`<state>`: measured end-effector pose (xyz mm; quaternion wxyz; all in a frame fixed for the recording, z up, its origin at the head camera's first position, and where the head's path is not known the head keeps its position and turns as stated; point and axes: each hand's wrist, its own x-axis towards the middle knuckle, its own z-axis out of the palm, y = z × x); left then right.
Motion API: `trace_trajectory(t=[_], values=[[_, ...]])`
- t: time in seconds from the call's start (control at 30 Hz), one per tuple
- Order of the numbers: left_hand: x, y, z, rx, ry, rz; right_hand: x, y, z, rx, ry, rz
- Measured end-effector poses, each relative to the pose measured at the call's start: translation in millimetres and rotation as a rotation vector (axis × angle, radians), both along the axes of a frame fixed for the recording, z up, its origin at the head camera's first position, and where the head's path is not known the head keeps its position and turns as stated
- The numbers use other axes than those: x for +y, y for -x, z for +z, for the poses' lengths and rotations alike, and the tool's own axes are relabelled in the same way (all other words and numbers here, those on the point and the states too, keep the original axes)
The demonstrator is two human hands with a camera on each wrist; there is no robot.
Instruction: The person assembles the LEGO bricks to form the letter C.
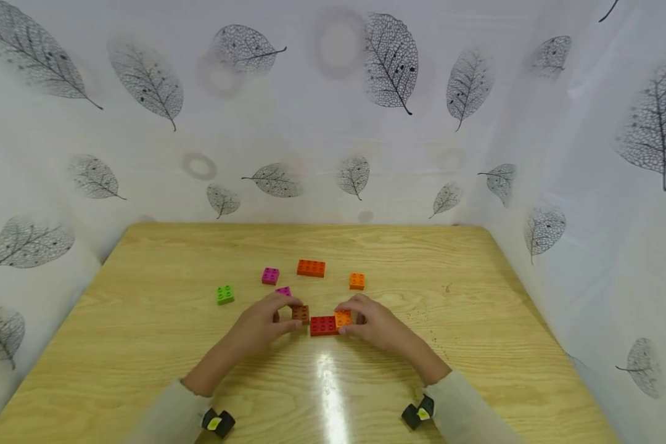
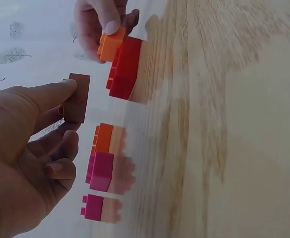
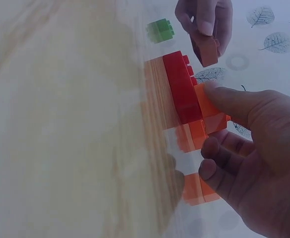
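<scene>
Near the middle of the table my left hand [image 1: 261,320] pinches a brown toy brick [image 2: 76,99] between thumb and fingers, raised off the wood in the left wrist view. To its right lies a long red brick [image 1: 323,325] on the table. An orange brick [image 3: 212,111] sits on the red brick's right end, and my right hand [image 1: 374,322] grips it with thumb and fingers. The brown brick is apart from the red one, just left of it.
Behind the hands lie a long red-orange brick [image 1: 311,267], a small orange brick [image 1: 357,281] and a magenta brick [image 1: 270,275]. A second magenta brick [image 1: 283,291] is partly hidden by the left hand. A green brick [image 1: 225,295] lies left. A leaf-printed curtain [image 1: 333,123] borders the table [image 1: 161,259].
</scene>
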<state>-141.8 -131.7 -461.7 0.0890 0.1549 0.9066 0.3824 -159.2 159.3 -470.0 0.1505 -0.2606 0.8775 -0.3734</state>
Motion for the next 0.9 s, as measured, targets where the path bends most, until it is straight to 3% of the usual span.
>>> trace_trajectory(t=[0.17, 0.37, 0.9], values=[[6, 1.7, -6.0, -0.055, 0.001, 0.007, 1, 0.0, -1.4, -0.003, 0.004, 0.000], [12, -0.1, -8.7, -0.069, -0.010, -0.015, 1, 0.4, -2.6, -0.006, -0.001, -0.009], [21, -2.8, -8.0, 0.016, 0.071, -0.030, 1, 0.4, -1.6, -0.005, 0.001, -0.015]])
